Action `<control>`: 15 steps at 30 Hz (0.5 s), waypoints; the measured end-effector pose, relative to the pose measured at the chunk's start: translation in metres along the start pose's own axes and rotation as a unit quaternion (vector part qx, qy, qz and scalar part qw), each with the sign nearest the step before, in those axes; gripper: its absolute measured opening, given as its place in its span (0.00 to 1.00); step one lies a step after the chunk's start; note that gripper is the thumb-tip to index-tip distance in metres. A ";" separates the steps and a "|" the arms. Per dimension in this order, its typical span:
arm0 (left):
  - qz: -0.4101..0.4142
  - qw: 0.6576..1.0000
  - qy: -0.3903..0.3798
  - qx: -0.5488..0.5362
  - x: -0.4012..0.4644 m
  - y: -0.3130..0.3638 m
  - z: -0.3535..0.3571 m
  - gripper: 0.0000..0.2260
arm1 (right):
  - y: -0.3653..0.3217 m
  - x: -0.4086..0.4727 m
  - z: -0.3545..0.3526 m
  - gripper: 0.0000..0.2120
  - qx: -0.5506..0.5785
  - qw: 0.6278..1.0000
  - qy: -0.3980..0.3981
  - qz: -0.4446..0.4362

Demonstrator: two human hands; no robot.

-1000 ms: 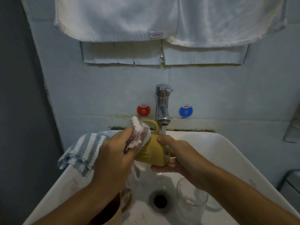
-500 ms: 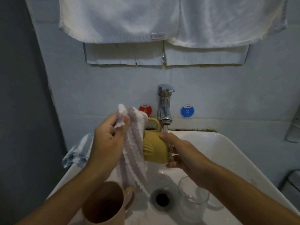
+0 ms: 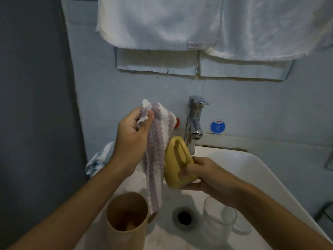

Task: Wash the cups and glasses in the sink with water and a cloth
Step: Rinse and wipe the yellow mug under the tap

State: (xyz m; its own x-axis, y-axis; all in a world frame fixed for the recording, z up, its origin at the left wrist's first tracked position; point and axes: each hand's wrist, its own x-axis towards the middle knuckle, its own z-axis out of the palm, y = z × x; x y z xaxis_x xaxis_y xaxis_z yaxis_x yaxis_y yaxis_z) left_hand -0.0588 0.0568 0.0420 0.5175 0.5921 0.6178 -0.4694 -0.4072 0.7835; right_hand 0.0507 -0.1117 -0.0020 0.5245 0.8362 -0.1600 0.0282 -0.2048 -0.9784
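**Cloth Lifted Clear of Yellow Cup**

Since the earlier frames, the left hand has raised the striped cloth off the yellow cup, which has tilted handle-up.

Head view: left grip pinches the cloth's top; cloth hangs beside the cup, touching its side. Right hand grasps the cup over the sink, below the tap. Judged mid-task: brown cup and glass remain in the basin.

Over the white sink, a striped cloth is pinched up high by the left hand while a yellow mug is gripped sideways by the right hand below the tap.
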 end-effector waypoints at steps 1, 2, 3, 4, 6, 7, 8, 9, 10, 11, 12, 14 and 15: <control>0.007 1.000 -0.005 0.003 0.003 0.002 0.000 0.09 | 0.000 0.001 0.000 0.28 0.000 1.000 0.005 -0.006; 0.010 1.000 -0.013 0.007 0.007 0.004 0.001 0.09 | 0.001 0.001 0.001 0.30 -0.014 1.000 0.013 -0.010; 0.010 1.000 -0.022 0.011 0.011 0.006 0.001 0.10 | 0.001 0.001 0.002 0.32 -0.043 0.999 0.023 -0.013; 0.007 0.999 -0.028 0.017 0.015 0.009 0.000 0.10 | 0.001 0.001 0.002 0.33 -0.081 0.996 0.034 -0.014; 0.000 0.999 -0.035 0.024 0.024 0.013 -0.001 0.10 | 0.002 0.001 0.003 0.33 -0.136 0.989 0.052 -0.008; -0.006 0.999 -0.035 0.022 0.029 0.012 -0.001 0.10 | 0.003 0.001 0.003 0.31 -0.151 0.987 0.057 -0.004; -0.013 0.999 -0.029 0.017 0.032 0.011 0.000 0.11 | 0.005 0.001 0.004 0.30 -0.172 0.983 0.059 -0.003; -0.024 0.999 -0.017 0.013 0.033 0.008 0.000 0.12 | 0.008 0.002 0.005 0.30 -0.199 0.978 0.058 -0.004; -0.034 0.999 -0.003 0.010 0.033 0.006 -0.001 0.13 | 0.010 0.004 0.006 0.31 -0.226 0.973 0.053 -0.004; -0.043 0.999 0.009 0.010 0.032 0.004 0.000 0.13 | 0.012 0.005 0.007 0.32 -0.249 0.967 0.046 -0.007; -0.047 0.999 0.015 0.011 0.031 0.002 0.000 0.12 | 0.014 0.007 0.007 0.33 -0.269 0.962 0.037 -0.010; -0.050 0.998 0.022 0.009 0.026 0.000 0.000 0.07 | 0.016 0.011 0.007 0.35 -0.313 0.949 0.022 -0.019; -0.050 0.998 0.028 0.004 0.024 -0.001 0.000 0.07 | 0.016 0.013 0.007 0.35 -0.336 0.942 0.016 -0.025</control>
State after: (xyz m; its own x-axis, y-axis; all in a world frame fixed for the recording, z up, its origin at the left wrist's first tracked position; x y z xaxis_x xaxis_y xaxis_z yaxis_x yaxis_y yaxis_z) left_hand -0.0461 0.0718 0.0563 0.5206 0.6673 0.5326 -0.4119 -0.3501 0.8413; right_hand 0.0515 -0.1006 -0.0204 0.5334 0.8398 -0.1010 0.5794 -0.4497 -0.6798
